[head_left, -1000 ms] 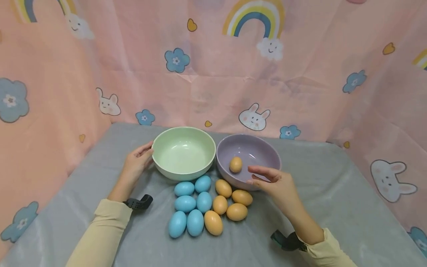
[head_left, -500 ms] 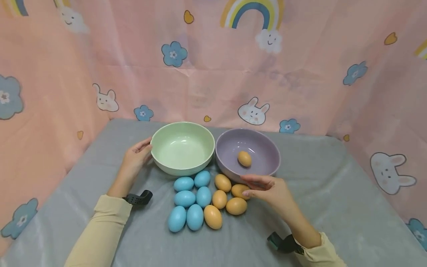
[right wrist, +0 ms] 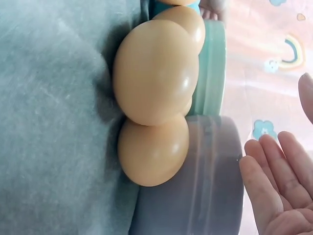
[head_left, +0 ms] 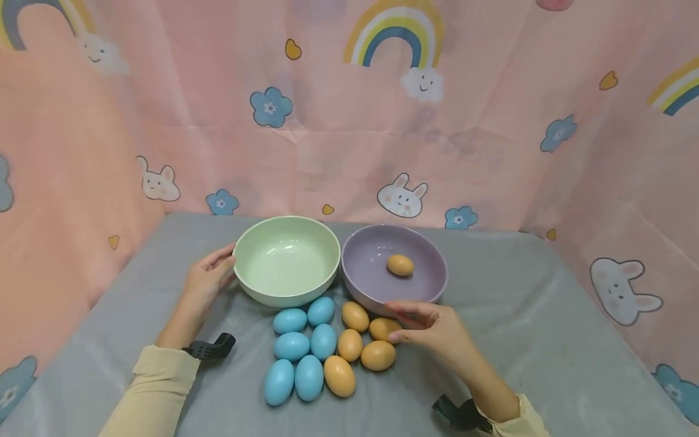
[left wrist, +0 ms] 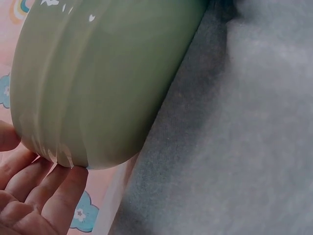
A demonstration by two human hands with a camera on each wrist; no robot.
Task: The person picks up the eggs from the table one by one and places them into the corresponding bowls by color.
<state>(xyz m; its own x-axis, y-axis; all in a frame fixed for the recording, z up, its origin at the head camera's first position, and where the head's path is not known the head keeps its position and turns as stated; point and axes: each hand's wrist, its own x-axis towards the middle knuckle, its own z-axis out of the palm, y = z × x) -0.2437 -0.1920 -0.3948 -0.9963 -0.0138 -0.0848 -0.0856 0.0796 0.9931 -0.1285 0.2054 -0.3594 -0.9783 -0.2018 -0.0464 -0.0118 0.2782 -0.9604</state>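
My left hand rests against the left side of a pale green bowl, its fingertips on the outer wall in the left wrist view. A purple bowl stands to the right of the green one, with one orange-brown egg lying inside. My right hand hovers by the purple bowl's front, thumb and fingers apart and holding nothing. Its thumb overlaps an orange-brown egg in the head view. In the right wrist view, its extended fingers are higher than the nearest egg.
Several blue eggs lie in front of the green bowl, and several orange-brown eggs beside them on the right. Grey cloth covers the table. A pink printed curtain closes off the back and sides.
My right hand has come down from over the purple bowl toward the orange-brown eggs in front. The egg inside that bowl has rolled right and turned. My left hand stays on the green bowl.
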